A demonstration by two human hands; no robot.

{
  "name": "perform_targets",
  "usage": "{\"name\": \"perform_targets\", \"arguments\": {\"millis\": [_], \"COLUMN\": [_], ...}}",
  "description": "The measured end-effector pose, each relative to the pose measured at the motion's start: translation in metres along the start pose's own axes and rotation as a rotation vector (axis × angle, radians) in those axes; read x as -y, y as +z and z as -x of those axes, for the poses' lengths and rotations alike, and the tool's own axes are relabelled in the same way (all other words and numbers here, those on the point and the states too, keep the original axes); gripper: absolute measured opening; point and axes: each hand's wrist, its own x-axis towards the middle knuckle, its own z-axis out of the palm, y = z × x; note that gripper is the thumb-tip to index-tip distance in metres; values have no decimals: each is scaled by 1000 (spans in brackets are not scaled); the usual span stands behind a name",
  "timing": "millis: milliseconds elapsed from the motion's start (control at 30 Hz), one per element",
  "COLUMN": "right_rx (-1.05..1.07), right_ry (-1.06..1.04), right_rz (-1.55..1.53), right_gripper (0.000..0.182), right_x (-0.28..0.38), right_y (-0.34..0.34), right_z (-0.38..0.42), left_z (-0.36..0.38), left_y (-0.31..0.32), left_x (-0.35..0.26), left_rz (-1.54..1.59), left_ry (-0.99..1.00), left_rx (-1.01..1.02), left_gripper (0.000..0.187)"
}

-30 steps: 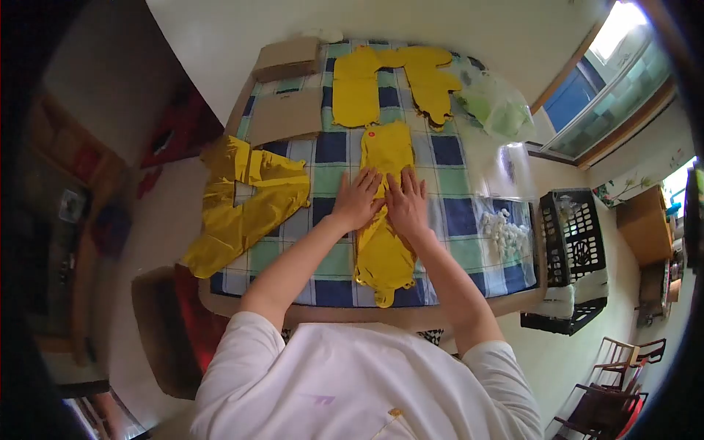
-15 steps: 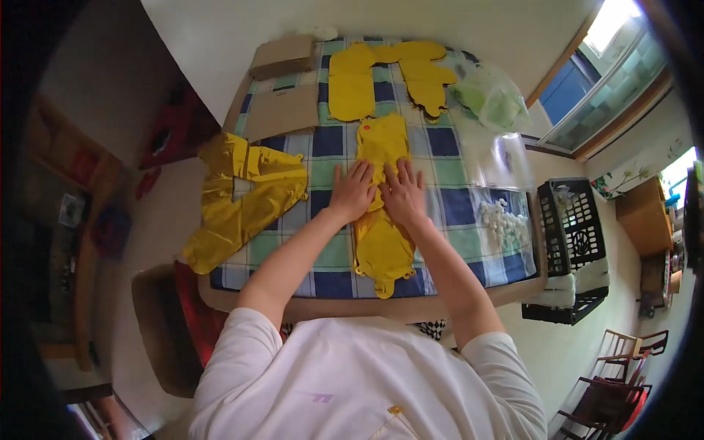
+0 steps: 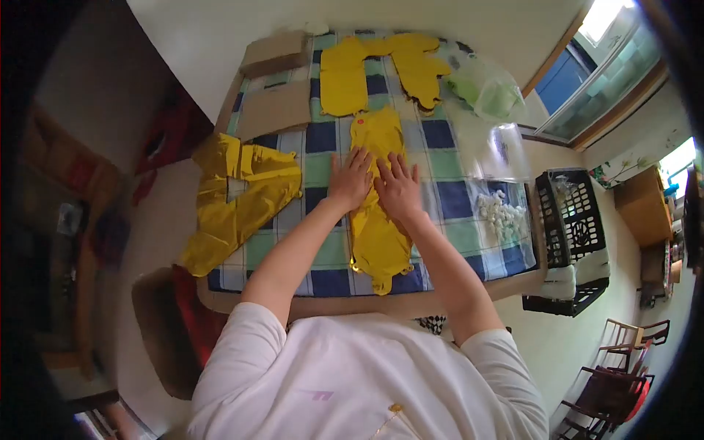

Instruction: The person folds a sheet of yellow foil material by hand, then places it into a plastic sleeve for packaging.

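Observation:
A long gold foil balloon (image 3: 380, 238), uninflated, lies flat on the checked tablecloth in front of me, with a small red dot near its far end. My left hand (image 3: 351, 179) rests flat on its left side, fingers stretched forward. On its right side lies my right hand (image 3: 399, 188), palm down with the fingers spread. Part of the balloon is hidden under both hands. To the left, another flat gold foil balloon (image 3: 249, 194) with a gap in its middle hangs over the table's edge. More flat gold foil pieces (image 3: 345, 77) lie at the far side.
Brown cardboard pieces (image 3: 275, 111) lie at the far left of the table (image 3: 323, 282). On the right are clear plastic bags (image 3: 499, 150) and a bag of small white pieces (image 3: 503, 216). A black plastic crate (image 3: 579, 227) stands beyond the right edge; chairs (image 3: 605, 389) are farther off.
Both hands have slid slightly forward along the balloon, still flat on it. Its middle looks smoother and less folded than before. The view has shifted slightly.

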Motion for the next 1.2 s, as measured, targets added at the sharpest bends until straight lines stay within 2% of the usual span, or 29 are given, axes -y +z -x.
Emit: {"name": "perform_targets", "arguments": {"millis": [300, 567, 667, 833, 867, 967, 1067, 1200], "right_rx": [44, 34, 24, 32, 30, 20, 27, 13], "right_ry": [-1, -22, -9, -2, -6, -14, -19, -36], "right_rz": [26, 65, 44, 58, 63, 77, 58, 63], "right_gripper": [47, 47, 47, 47, 47, 47, 47, 46], "right_x": [2, 0, -1, -1, -2, -5, -2, -3], "right_y": [-3, 1, 2, 3, 3, 8, 3, 4], "right_z": [-2, -2, -2, -3, -4, -3, -3, -3], "left_z": [83, 126, 144, 163, 160, 131, 81, 36], "left_y": [-14, -36, -38, -56, -55, -24, -4, -2], "left_x": [2, 3, 3, 1, 6, 30, 13, 2], "left_rz": [84, 99, 110, 221, 241, 469, 444, 133], "left_ry": [68, 141, 178, 150, 156, 91, 62, -26], "left_rx": [84, 198, 177, 316, 339, 245, 12, 40], "left_gripper": [52, 61, 64, 58, 56, 50, 49, 52]}}
